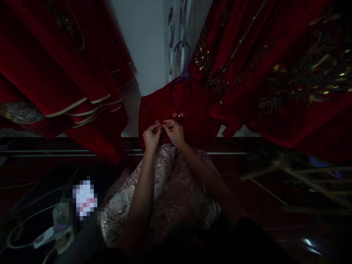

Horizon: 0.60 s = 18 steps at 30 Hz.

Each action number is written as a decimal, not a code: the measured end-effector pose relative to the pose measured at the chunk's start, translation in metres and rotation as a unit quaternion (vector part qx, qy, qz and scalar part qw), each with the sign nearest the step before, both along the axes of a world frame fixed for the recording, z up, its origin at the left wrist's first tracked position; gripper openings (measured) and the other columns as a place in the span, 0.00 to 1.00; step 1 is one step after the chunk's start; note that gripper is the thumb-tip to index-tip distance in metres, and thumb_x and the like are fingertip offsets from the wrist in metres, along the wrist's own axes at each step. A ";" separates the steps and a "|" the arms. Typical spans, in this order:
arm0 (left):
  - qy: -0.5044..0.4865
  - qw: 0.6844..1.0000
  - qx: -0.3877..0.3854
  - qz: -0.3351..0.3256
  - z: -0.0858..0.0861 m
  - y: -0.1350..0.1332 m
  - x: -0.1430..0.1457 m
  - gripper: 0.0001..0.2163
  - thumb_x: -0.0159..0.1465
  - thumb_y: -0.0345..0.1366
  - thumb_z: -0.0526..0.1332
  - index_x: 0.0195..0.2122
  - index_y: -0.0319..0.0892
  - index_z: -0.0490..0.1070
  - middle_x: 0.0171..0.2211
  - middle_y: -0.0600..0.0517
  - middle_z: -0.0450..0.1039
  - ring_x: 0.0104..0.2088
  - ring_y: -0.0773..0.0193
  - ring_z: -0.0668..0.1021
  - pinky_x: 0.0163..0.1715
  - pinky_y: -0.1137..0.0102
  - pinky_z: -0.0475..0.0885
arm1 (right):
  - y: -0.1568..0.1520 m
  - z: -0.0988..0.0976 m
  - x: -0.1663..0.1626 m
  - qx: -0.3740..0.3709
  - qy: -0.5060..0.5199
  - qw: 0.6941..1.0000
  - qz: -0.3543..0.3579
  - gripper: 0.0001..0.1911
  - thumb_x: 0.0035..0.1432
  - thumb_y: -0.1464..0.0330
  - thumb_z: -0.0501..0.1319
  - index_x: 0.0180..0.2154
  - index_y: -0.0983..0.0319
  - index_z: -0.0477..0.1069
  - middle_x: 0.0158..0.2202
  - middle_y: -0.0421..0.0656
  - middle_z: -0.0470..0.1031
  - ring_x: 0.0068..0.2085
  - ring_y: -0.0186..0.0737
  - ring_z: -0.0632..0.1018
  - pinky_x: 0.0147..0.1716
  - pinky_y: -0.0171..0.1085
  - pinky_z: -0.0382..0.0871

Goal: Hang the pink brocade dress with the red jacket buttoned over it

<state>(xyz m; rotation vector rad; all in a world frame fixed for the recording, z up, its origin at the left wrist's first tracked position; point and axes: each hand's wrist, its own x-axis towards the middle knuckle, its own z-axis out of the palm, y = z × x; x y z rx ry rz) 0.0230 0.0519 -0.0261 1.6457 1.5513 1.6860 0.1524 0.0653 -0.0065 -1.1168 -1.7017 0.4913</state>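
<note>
A red dress top (199,106) with a dark round neckline hangs in front of me on a blue hanger (189,55). Below the neckline sits a pair of shiny flower-shaped fasteners (178,115). Lower down, another beaded fastener (157,122) shows at my fingertips. My left hand (152,138) pinches at it with thumb and fingers pressed together. Close by on its right, my right hand (175,133) is pinched too, at the same fastener. The fingers hide most of it. A pale, gold-patterned shiny skirt (162,176) spreads beneath my forearms.
Red draped garments (90,73) hang at left, and gold-sequined red ones (297,84) at right. Behind the hanger stands a metal rack (180,33). Lower left lie a blurred white item (84,198) and a power strip (62,223) with cable. Wooden bars (310,183) stand lower right.
</note>
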 end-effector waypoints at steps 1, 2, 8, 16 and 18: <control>0.015 1.000 -0.004 0.001 0.002 0.000 -0.001 0.10 0.59 0.37 0.62 0.40 0.41 0.78 0.37 0.47 0.80 0.34 0.61 0.80 0.38 0.67 0.74 | 0.000 0.000 0.000 0.005 -0.004 1.000 -0.001 0.11 0.60 0.67 0.56 0.44 0.59 0.72 0.40 0.42 0.77 0.37 0.33 0.77 0.36 0.32 0.73; 0.027 1.000 -0.009 0.000 0.005 0.000 -0.002 0.10 0.59 0.36 0.62 0.39 0.40 0.78 0.36 0.47 0.80 0.33 0.61 0.80 0.38 0.67 0.74 | 0.000 0.000 -0.001 0.009 -0.006 1.000 -0.002 0.11 0.60 0.67 0.56 0.44 0.59 0.72 0.40 0.42 0.76 0.37 0.33 0.77 0.36 0.32 0.72; 0.054 0.998 -0.021 -0.036 0.015 0.008 -0.011 0.07 0.56 0.34 0.63 0.35 0.41 0.78 0.35 0.48 0.79 0.31 0.62 0.79 0.36 0.69 0.73 | 0.002 0.000 -0.005 0.022 -0.008 1.000 -0.018 0.10 0.60 0.69 0.56 0.43 0.60 0.72 0.38 0.42 0.76 0.36 0.33 0.76 0.39 0.33 0.72; -0.026 0.993 -0.006 -0.119 -0.003 0.003 -0.013 0.12 0.58 0.37 0.62 0.43 0.42 0.71 0.41 0.47 0.76 0.41 0.63 0.78 0.45 0.67 0.72 | -0.010 0.009 0.015 -0.039 0.043 0.996 0.069 0.12 0.60 0.66 0.56 0.45 0.60 0.70 0.39 0.42 0.78 0.38 0.33 0.79 0.35 0.32 0.75; -0.027 0.990 -0.009 -0.138 -0.008 -0.006 -0.018 0.14 0.58 0.39 0.63 0.45 0.43 0.70 0.42 0.47 0.75 0.43 0.63 0.77 0.47 0.66 0.71 | -0.021 0.008 0.032 -0.058 0.036 0.994 0.085 0.11 0.61 0.65 0.56 0.43 0.60 0.71 0.40 0.42 0.78 0.40 0.34 0.79 0.39 0.34 0.75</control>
